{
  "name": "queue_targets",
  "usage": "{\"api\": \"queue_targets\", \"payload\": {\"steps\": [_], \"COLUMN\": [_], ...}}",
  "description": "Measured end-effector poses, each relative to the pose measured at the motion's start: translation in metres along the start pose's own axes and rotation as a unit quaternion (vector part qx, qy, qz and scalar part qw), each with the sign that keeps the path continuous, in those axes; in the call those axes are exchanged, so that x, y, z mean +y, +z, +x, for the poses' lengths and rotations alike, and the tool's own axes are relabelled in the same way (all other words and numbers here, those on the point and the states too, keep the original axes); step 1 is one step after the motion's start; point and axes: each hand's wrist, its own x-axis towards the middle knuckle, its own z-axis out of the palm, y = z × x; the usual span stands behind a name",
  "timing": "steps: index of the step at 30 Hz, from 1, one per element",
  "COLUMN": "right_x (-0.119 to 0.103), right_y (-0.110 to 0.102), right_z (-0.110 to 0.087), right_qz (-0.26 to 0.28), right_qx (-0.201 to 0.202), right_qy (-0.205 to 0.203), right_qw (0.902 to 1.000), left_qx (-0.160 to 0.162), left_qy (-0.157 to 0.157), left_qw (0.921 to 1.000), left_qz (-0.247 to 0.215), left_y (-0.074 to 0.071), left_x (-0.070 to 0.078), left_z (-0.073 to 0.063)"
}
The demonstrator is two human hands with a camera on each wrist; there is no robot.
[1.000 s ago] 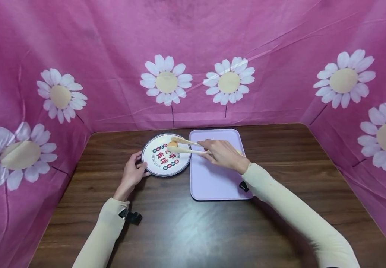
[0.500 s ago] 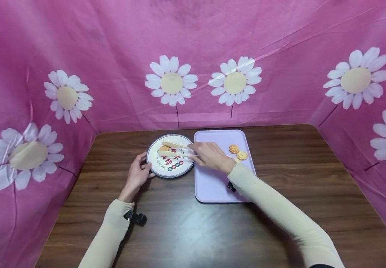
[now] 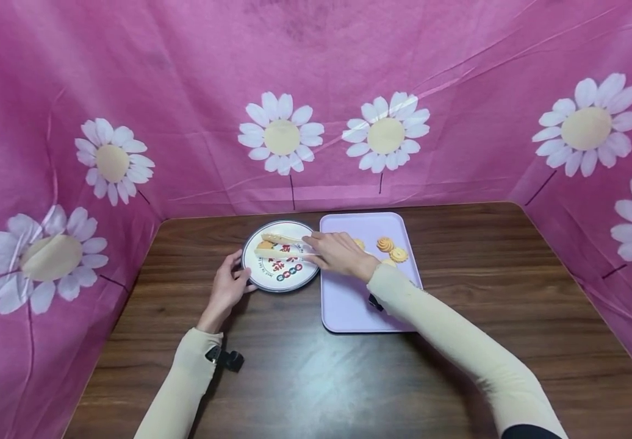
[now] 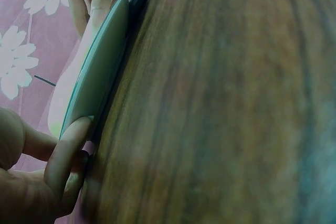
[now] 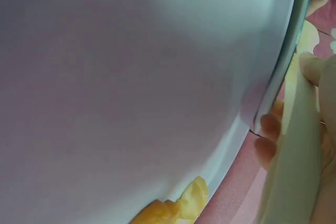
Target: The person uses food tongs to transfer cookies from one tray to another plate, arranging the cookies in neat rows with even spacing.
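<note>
At the left rim of the white round plate [image 3: 288,281], printed with red characters, my left hand [image 3: 227,286] grips the edge. In the left wrist view its fingers [image 4: 68,153] meet the plate's rim and underside [image 4: 102,69]. My right hand [image 3: 340,251] holds pale wooden tongs [image 3: 280,253], also large in the right wrist view, where the tongs [image 5: 296,145] lie under the thumb. The tong tips are low over the plate's left part, either side of a golden cookie [image 3: 266,245]. The tongs partly hide that cookie.
A lilac tray [image 3: 349,311] stands right of the plate. Several piped cookies lie on it, including a swirled cookie [image 3: 385,244] and a ring-shaped cookie [image 3: 398,254]; the right wrist partly covers others. A pink daisy-print cloth [image 3: 327,73] walls the dark wooden table [image 3: 272,366].
The right hand has moved left with the tongs, carrying the cookie from the plate's upper right to its left part. More tray cookies show. The left hand keeps to the plate's rim.
</note>
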Motion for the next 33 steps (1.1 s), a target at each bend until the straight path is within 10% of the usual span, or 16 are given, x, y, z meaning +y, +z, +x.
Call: {"api": "queue_targets", "payload": {"steps": [17,28,33], "right_x": [0.016,0.042,0.054], "right_y": [-0.006,-0.041,-0.047], "right_z": [-0.019,-0.056,-0.076], "right_qz": [0.021,0.128,0.053], "right_qx": [0.051,0.077,0.088], "right_qy": [-0.003,0.047,0.069], "right_qw": [0.9985,0.9877,0.9924], "left_qx": [0.002,-0.005,-0.006], "left_qy": [-0.002,-0.011,-0.012], "left_qw": [1.0,0.9999,0.9999], "left_qz": [-0.004,0.006,0.004], "left_y": [0.002,0.001,0.001], "left_x": [0.0,0.001,0.0], "left_z": [0.001,0.002,0.002]}}
